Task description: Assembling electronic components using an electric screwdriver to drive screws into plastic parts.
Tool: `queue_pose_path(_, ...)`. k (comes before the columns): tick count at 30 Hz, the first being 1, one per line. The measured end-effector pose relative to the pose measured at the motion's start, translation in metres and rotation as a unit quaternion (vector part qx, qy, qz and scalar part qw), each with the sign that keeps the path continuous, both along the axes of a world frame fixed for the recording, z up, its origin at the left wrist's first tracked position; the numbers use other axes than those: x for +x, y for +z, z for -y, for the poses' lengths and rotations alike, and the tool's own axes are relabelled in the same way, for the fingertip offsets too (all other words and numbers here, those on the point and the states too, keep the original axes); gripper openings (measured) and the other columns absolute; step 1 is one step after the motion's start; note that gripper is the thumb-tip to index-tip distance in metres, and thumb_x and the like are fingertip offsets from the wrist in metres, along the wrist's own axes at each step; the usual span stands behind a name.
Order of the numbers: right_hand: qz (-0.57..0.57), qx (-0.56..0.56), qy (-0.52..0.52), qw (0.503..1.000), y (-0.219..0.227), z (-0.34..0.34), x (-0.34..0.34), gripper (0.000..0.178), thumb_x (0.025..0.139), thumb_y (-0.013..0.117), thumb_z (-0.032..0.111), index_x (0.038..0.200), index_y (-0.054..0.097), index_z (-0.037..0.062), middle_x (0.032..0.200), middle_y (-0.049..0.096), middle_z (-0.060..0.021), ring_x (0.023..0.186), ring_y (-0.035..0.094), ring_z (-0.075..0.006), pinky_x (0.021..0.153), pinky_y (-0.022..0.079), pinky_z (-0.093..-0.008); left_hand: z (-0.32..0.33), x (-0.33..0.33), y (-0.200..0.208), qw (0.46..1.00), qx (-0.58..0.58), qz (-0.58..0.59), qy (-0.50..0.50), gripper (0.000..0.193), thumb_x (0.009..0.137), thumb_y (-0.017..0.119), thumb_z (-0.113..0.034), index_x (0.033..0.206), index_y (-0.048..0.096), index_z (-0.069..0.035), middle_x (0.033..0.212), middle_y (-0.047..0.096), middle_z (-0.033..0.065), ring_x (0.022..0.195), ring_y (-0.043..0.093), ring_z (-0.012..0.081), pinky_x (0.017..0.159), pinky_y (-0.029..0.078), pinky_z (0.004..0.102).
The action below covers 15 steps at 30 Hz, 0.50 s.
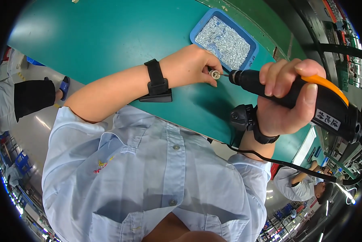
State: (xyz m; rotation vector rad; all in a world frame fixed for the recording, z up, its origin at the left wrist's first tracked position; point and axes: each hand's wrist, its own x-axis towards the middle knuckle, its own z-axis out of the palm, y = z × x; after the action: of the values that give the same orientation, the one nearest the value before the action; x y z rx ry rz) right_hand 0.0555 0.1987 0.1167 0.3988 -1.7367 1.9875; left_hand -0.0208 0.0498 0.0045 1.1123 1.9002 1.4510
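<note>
Pinched in the fingers of my left hand (195, 66) is a small round metal part (214, 74), its hollow end turned toward the right. My right hand (287, 94) is wrapped round a black electric screwdriver (251, 80) with an orange lever along its grip. The thin bit of the screwdriver points left, its tip at or very near the open face of the metal part; whether they touch I cannot tell. Just beyond both hands stands a blue tray (197, 30) holding a heap of small silvery screws or pins.
A green mat (108, 40) covers the bench. The screwdriver's black cable (285, 163) runs along the right side past my wrist. Dark shelving and a metal rail (342, 49) stand at the right. A co-worker (296, 183) sits at the lower right; another person's leg (33, 99) shows at the left.
</note>
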Motion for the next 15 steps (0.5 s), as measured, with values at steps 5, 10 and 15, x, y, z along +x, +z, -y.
queue_pose_path(5, 0.027, 0.022, -0.004, 0.999, -0.004, 0.007, -0.003, 0.029, 0.089, 0.046, 0.030, 0.100, 0.048, 0.0042, 0.060, 0.042, -0.0017, 0.050, 0.039, -0.0123, 0.052, 0.036, -0.0289, 0.001, 0.000, 0.005, 1.000, -0.014, 0.017, 0.000, 0.024, 0.067, 0.075, -0.011, 0.088, 0.066, -0.002, 0.081, 0.065, 0.0101, 0.067, 0.063, 0.0200, 0.061, 0.050, 0.0308)
queue_pose_path(10, 0.029, 0.036, -0.014, 0.999, -0.006, 0.010, -0.006, 0.028, 0.089, 0.047, 0.030, 0.100, 0.047, 0.0043, 0.059, 0.041, -0.0015, 0.050, 0.039, -0.0125, 0.052, 0.036, -0.0294, 0.001, 0.001, 0.008, 1.000, -0.021, 0.015, 0.005, 0.024, 0.067, 0.075, -0.009, 0.087, 0.066, -0.001, 0.081, 0.065, 0.0108, 0.070, 0.063, 0.0216, 0.063, 0.050, 0.0316)
queue_pose_path(15, 0.004, 0.003, -0.001, 1.000, -0.010, 0.012, -0.008, 0.028, 0.085, 0.060, 0.021, 0.097, 0.045, -0.0004, 0.055, 0.047, -0.0060, 0.046, 0.046, -0.0145, 0.048, 0.045, -0.0295, 0.003, 0.001, 0.010, 1.000, -0.018, 0.003, 0.003, 0.024, 0.066, 0.074, -0.008, 0.087, 0.066, -0.001, 0.081, 0.065, 0.0121, 0.073, 0.063, 0.0245, 0.066, 0.050, 0.0328)
